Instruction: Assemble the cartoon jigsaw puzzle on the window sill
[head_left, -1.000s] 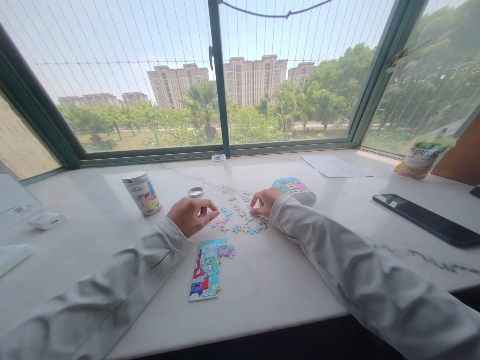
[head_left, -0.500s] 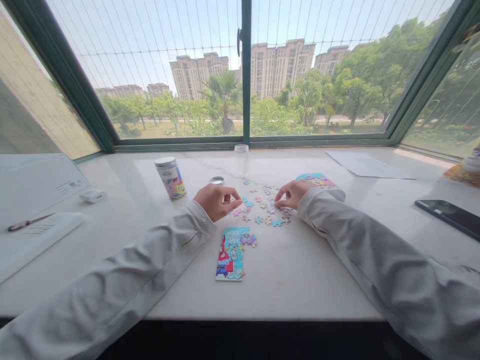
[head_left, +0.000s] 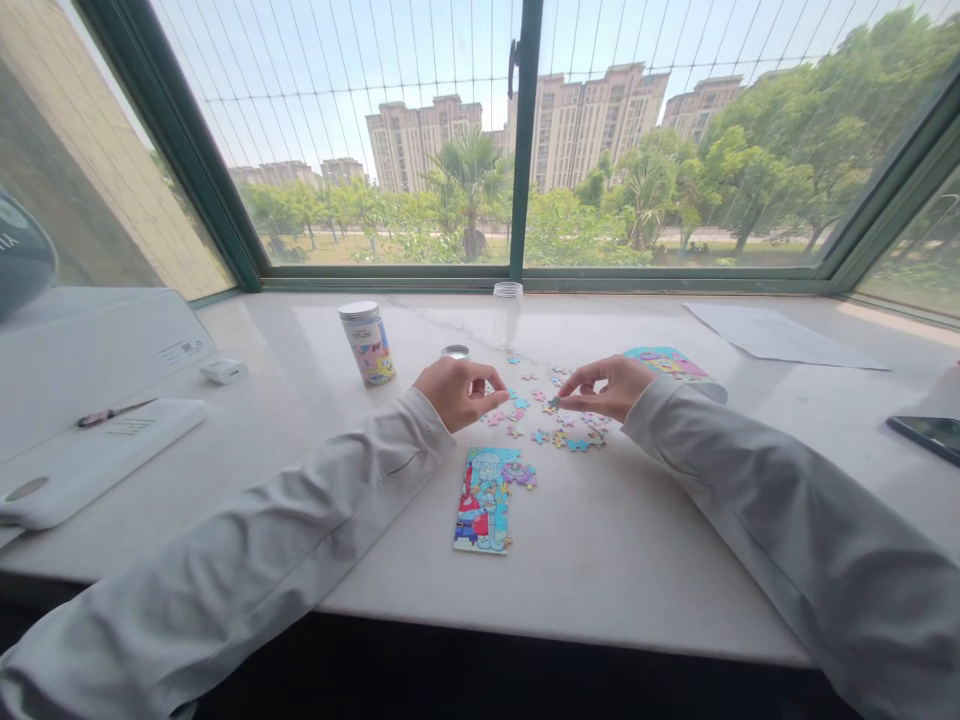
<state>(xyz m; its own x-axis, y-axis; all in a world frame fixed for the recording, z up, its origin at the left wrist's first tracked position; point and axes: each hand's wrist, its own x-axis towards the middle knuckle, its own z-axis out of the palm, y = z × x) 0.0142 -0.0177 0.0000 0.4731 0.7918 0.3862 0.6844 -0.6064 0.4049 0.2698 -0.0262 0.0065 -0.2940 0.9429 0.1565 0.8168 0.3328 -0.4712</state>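
A small, dark greenish jigsaw piece [head_left: 553, 403] is pinched between the right hand's [head_left: 611, 387] thumb and forefinger. The left hand [head_left: 457, 392] is curled, thumb and forefinger nearly meeting; whether it grips anything I cannot tell. Loose pastel jigsaw pieces [head_left: 559, 438] lie between the hands; the blue-and-red, partly joined puzzle [head_left: 484, 500] lies nearer the wearer on the white, marbled desk [head_left: 615, 550].

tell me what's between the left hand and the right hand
In the head view, loose puzzle pieces lie scattered on the white counter between the left hand and the right hand, one of them showing at the latter's fingertips.
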